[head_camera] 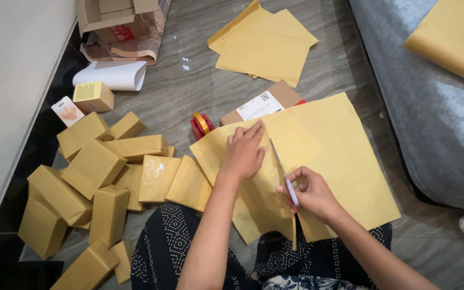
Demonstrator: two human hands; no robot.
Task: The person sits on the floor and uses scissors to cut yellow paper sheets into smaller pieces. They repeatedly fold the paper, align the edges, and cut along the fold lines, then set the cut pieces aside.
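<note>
Roughly fifteen brown-wrapped boxes (93,166) heaped at left, exact number unclear where they overlap, plus one unwrapped yellow box (93,96) at far left. One large brown paper sheet (334,156) in the middle, one stack of sheets (264,45) far, another sheet (452,37) far right. One pair of scissors (284,174), one red tape dispenser (202,125), one labelled cardboard parcel (261,104), two hands.

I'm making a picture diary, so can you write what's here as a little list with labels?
Left hand: flat on the big brown paper sheet, pressing it down
Right hand: holding scissors, blades in the sheet
Cut: runs partway up from the near edge
Wrapped boxes: a pile on the left
Spare paper sheets: stacked farther away
Tape dispenser: red, beside a labelled parcel
Floor: grey
</note>
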